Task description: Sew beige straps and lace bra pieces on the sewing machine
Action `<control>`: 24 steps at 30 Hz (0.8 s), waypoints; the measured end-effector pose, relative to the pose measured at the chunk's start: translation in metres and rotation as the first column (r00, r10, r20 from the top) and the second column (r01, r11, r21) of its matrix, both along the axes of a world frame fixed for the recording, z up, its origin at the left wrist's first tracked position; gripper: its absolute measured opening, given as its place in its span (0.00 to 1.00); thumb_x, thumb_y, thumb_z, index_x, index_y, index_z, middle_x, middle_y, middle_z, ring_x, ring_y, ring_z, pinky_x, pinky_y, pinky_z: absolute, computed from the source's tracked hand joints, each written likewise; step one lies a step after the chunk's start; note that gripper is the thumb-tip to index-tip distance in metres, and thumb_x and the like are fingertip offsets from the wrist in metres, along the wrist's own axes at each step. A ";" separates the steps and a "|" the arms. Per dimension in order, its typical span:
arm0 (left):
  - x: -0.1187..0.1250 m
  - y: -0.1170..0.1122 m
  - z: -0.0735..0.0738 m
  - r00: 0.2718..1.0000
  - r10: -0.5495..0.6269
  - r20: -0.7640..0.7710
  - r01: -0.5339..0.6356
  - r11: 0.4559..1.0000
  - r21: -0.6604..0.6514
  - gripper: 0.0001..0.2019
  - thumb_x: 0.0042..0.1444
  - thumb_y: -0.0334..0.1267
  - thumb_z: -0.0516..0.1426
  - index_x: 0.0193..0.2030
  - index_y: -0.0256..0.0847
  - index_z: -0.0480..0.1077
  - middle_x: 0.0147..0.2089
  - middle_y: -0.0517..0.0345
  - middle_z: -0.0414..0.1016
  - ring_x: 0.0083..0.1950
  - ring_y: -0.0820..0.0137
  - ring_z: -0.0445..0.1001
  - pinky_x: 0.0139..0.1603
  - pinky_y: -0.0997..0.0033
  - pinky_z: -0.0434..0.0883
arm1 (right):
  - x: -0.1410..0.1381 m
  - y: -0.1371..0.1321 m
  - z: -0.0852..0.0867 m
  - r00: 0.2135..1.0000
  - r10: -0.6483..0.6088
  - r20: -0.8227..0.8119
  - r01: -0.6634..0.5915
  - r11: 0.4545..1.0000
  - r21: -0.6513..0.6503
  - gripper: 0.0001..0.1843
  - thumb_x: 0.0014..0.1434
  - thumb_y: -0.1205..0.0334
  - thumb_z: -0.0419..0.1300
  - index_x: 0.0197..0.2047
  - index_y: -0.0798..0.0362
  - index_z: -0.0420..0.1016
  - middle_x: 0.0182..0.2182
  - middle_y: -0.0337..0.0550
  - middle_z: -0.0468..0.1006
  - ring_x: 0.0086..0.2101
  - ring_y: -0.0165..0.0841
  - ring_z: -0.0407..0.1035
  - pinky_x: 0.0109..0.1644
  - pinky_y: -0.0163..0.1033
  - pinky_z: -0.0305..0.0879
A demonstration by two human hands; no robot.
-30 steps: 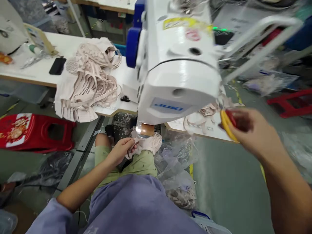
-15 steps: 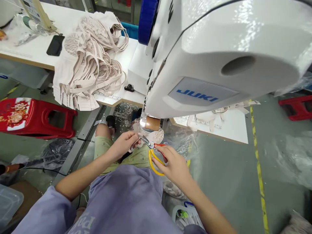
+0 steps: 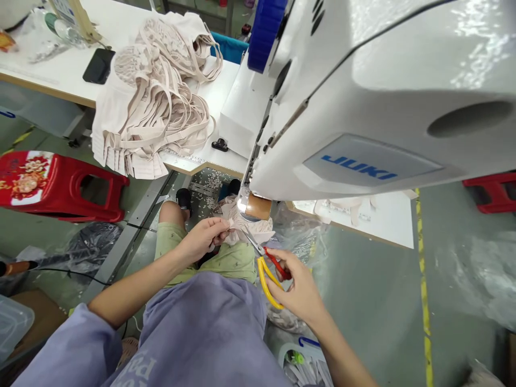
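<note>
Shiny metal scissor blades (image 3: 255, 242), matt lacy cloth piece (image 3: 262, 231)

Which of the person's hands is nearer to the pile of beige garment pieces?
Left. The left hand, pinching beige fabric, is to the lower right of the pile in the picture; the right hand, holding scissors, is farther off in much the same direction.

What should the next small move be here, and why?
Probably a small move of the right hand, bringing the scissors slightly closer to the spot the left hand is pinching on the pale fabric. The blades point toward that pinch, with their tips seemingly just short of it, and the handles are spread, so a snip seems within easy reach.
</note>
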State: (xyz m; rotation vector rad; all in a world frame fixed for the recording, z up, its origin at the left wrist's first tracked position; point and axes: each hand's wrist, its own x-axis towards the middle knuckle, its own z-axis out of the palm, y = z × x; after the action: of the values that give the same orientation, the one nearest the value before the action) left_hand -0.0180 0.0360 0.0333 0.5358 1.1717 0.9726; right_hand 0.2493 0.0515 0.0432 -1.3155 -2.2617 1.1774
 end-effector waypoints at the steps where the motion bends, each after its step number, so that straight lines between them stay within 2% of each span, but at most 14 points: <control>1: 0.000 0.000 0.000 1.000 0.015 0.024 -0.016 1.000 0.002 0.18 0.54 0.50 0.61 0.24 0.39 0.64 0.23 0.64 0.59 0.22 0.79 0.52 0.22 0.75 0.48 | -0.002 -0.001 0.001 1.000 0.016 -0.018 -0.016 1.000 -0.004 0.27 0.51 0.63 0.62 0.56 0.47 0.69 0.37 0.42 0.75 0.26 0.31 0.66 0.32 0.39 0.67; 4: -0.001 -0.001 0.000 0.999 0.048 0.010 -0.049 0.998 0.040 0.18 0.53 0.50 0.63 0.25 0.38 0.68 0.23 0.63 0.63 0.24 0.78 0.55 0.24 0.76 0.53 | -0.011 -0.002 0.004 0.998 0.048 -0.039 -0.049 0.999 -0.016 0.27 0.50 0.63 0.61 0.56 0.48 0.69 0.37 0.42 0.74 0.27 0.31 0.65 0.33 0.40 0.67; 8: -0.001 -0.002 0.004 0.984 0.034 -0.175 -0.018 0.995 0.095 0.18 0.56 0.52 0.62 0.28 0.38 0.71 0.27 0.58 0.70 0.28 0.75 0.62 0.29 0.75 0.60 | -0.025 0.003 0.003 0.999 0.035 -0.004 -0.035 0.999 -0.031 0.27 0.51 0.62 0.62 0.56 0.48 0.70 0.35 0.41 0.73 0.28 0.32 0.65 0.34 0.40 0.67; 11: -0.001 -0.003 0.008 0.956 0.006 -0.292 0.025 0.994 0.104 0.19 0.57 0.54 0.60 0.29 0.38 0.71 0.27 0.58 0.70 0.27 0.74 0.62 0.28 0.75 0.60 | -0.033 0.007 -0.001 0.999 0.034 -0.020 -0.035 0.998 -0.056 0.26 0.52 0.61 0.62 0.56 0.48 0.72 0.37 0.41 0.74 0.27 0.31 0.66 0.34 0.40 0.68; 15: -0.003 -0.003 0.006 0.915 -0.015 -0.403 0.081 0.986 0.146 0.17 0.60 0.49 0.57 0.28 0.38 0.71 0.26 0.59 0.70 0.27 0.74 0.64 0.28 0.75 0.61 | -0.038 0.010 -0.005 0.998 0.026 -0.049 -0.031 0.996 -0.083 0.23 0.56 0.59 0.61 0.55 0.49 0.73 0.40 0.44 0.77 0.27 0.31 0.68 0.35 0.40 0.69; 20: -0.005 -0.004 0.002 0.890 -0.025 -0.456 0.109 0.981 0.158 0.16 0.61 0.46 0.55 0.29 0.37 0.71 0.26 0.59 0.71 0.27 0.73 0.65 0.29 0.75 0.62 | -0.034 0.012 -0.006 0.999 0.029 -0.018 -0.031 0.995 -0.094 0.23 0.57 0.58 0.63 0.56 0.48 0.75 0.41 0.45 0.79 0.31 0.34 0.72 0.36 0.40 0.69; 24: -0.004 -0.004 0.003 0.877 -0.027 -0.479 0.122 0.978 0.169 0.17 0.62 0.47 0.55 0.29 0.38 0.71 0.26 0.60 0.70 0.27 0.74 0.64 0.29 0.75 0.61 | -0.030 0.012 -0.007 1.000 0.019 -0.003 -0.019 0.995 -0.096 0.21 0.59 0.56 0.62 0.57 0.46 0.76 0.41 0.44 0.80 0.32 0.34 0.72 0.36 0.39 0.69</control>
State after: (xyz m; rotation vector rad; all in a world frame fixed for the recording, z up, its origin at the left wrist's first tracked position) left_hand -0.0221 0.0320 0.0358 1.0143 1.4854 0.9187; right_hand 0.2192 0.0631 0.0361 -1.3293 -2.2461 1.3088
